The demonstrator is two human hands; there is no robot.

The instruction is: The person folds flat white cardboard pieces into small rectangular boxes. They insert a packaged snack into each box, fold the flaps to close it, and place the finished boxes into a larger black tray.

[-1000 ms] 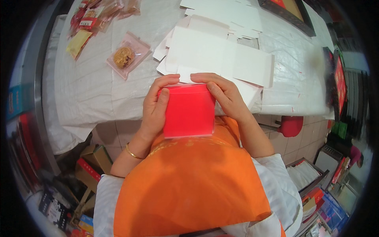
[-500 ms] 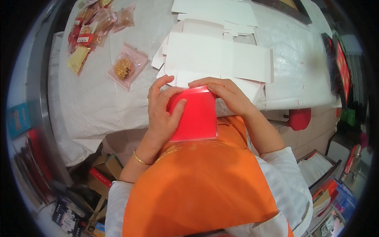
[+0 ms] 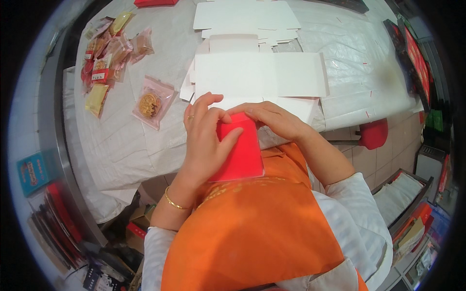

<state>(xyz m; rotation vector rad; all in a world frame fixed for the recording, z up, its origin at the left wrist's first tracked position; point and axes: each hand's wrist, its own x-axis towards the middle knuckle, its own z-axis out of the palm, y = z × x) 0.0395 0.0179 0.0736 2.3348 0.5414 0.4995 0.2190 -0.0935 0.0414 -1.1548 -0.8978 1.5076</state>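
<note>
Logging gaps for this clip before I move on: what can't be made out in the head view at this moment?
- Red box: its left part and top edge, covered by the left hand and right hand; open or closed cannot be told.
- Wrapped snacks: contents too small, bent by the fisheye rim.
- Flat white cardboard blanks: how many lie stacked is hidden by overlap.
- Red stool: partly hidden behind the table edge.

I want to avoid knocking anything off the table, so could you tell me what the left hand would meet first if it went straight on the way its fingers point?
Probably the flat white cardboard box blanks just beyond the left hand; depth is hard to judge.
</note>
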